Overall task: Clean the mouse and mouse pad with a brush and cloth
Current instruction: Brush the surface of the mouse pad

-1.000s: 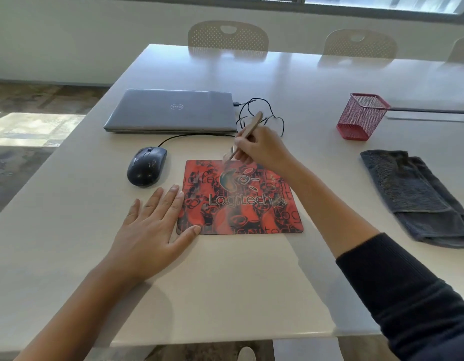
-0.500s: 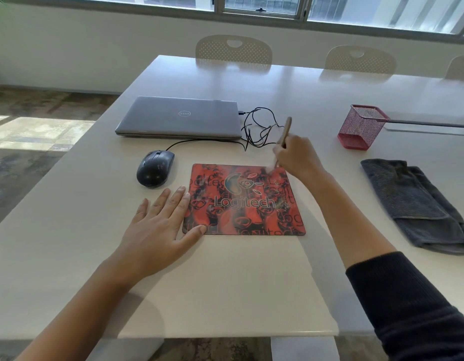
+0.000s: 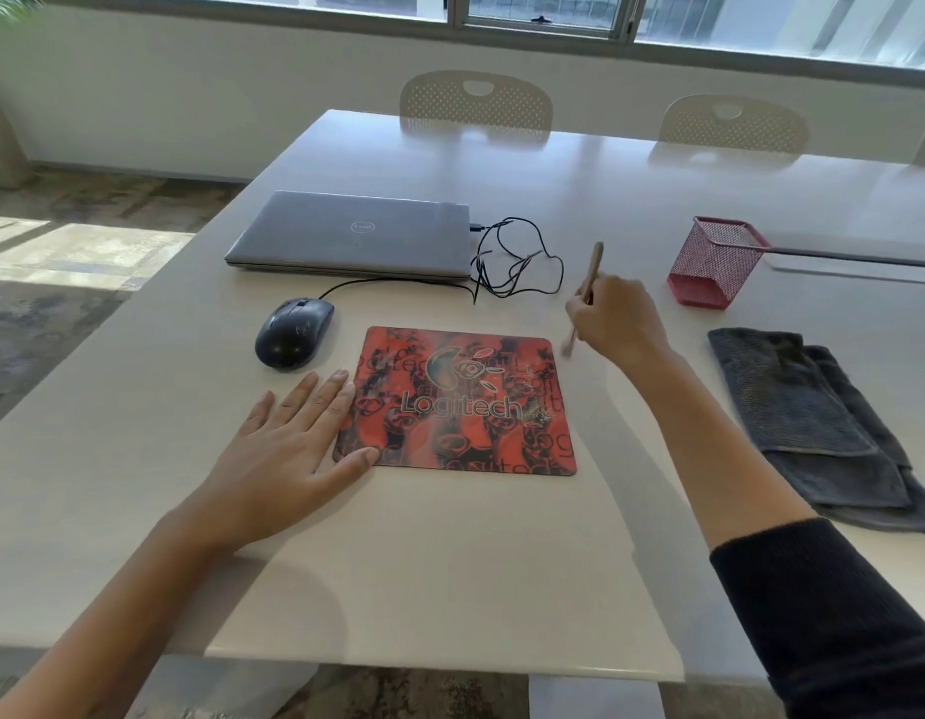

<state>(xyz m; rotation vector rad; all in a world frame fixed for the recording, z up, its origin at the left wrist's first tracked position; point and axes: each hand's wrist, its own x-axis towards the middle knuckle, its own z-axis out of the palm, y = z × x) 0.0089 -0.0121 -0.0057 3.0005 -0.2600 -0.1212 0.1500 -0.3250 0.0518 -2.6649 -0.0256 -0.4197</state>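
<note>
Right hand (image 3: 618,319) moved off mouse pad (image 3: 465,407) rightward, grip closed on brush (image 3: 587,288), left hand (image 3: 294,448) flat

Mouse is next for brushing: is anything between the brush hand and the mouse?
Nothing raised. Between the right hand holding the brush and the mouse lies only the flat mouse pad; the cable loops farther back, beside the laptop.

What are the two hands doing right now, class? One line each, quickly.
Left hand: open, fingers straight, pressing flat on the left edge of the mouse pad.
Right hand: closed around the brush, tip just off the pad's right edge.
</note>
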